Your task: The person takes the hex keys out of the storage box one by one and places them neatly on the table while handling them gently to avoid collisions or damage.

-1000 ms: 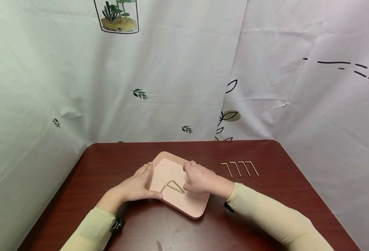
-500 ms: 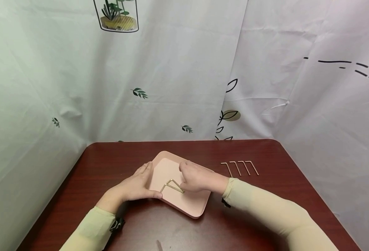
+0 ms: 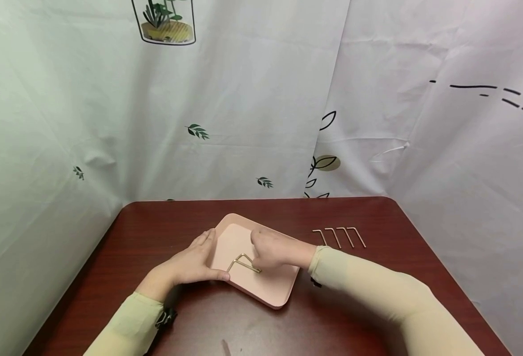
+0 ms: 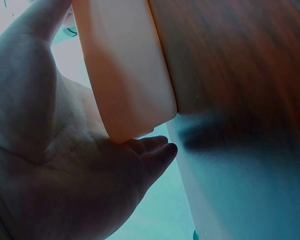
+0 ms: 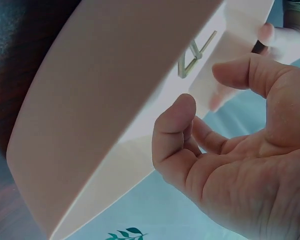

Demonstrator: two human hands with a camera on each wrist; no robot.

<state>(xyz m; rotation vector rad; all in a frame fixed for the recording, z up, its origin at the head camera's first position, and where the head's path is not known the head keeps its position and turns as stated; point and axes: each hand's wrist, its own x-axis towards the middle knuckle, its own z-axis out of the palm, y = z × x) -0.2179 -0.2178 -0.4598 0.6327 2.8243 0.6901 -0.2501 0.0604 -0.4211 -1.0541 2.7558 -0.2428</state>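
A pale pink tray point(image 3: 235, 237) sits angled on the table with two brass-coloured L-shaped hex keys point(image 3: 247, 266) crossed inside it. My left hand point(image 3: 188, 264) spans its left corner, thumb along the near rim and straight fingers against the left side. In the left wrist view the palm faces the tray's wall point(image 4: 125, 70). My right hand point(image 3: 274, 249) is over the tray's right part, just beside the keys. Its fingers are bent, and the right wrist view shows a gap between thumb point(image 5: 235, 75) and index finger, with nothing between.
Several more L-shaped hex keys point(image 3: 360, 237) lie in a row on the dark red-brown table point(image 3: 177, 217), right of the tray. Light printed curtains point(image 3: 243, 99) hang around the table. A small dark mark point(image 3: 226, 347) shows near the front edge.
The right hand has moved a little to the left over the tray, toward the two hex keys there. The left hand, tray and keys have stayed in place.
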